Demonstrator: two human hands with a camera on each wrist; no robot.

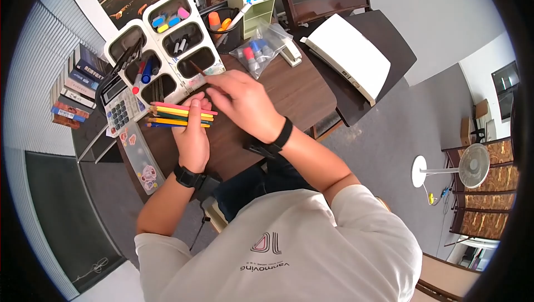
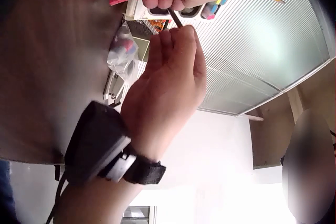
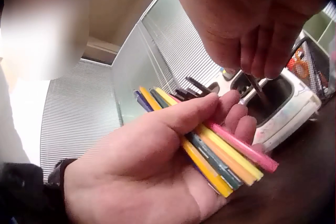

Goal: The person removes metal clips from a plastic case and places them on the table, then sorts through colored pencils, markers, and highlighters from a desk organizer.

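My left hand (image 1: 193, 140) grips a bundle of several coloured pencils (image 1: 181, 115), pink, yellow, orange, green and blue among them. In the right wrist view the thumb lies over the bundle (image 3: 223, 150), with the fingers beneath. My right hand (image 1: 245, 102) pinches one slim dark brown pencil (image 1: 197, 69) between thumb and fingertips. That pencil slants down over the near right compartment of a white desk organizer (image 3: 286, 116); its lower end is at the compartment's opening.
Other organizer compartments hold highlighters (image 1: 169, 23), black pens (image 1: 181, 44) and red and blue markers (image 1: 146, 72). A calculator (image 1: 121, 110) stands at left. To the right are a mesh pen cup (image 1: 227, 39), a clear bag of bottles (image 1: 258, 52) and a stapler (image 1: 290, 53).
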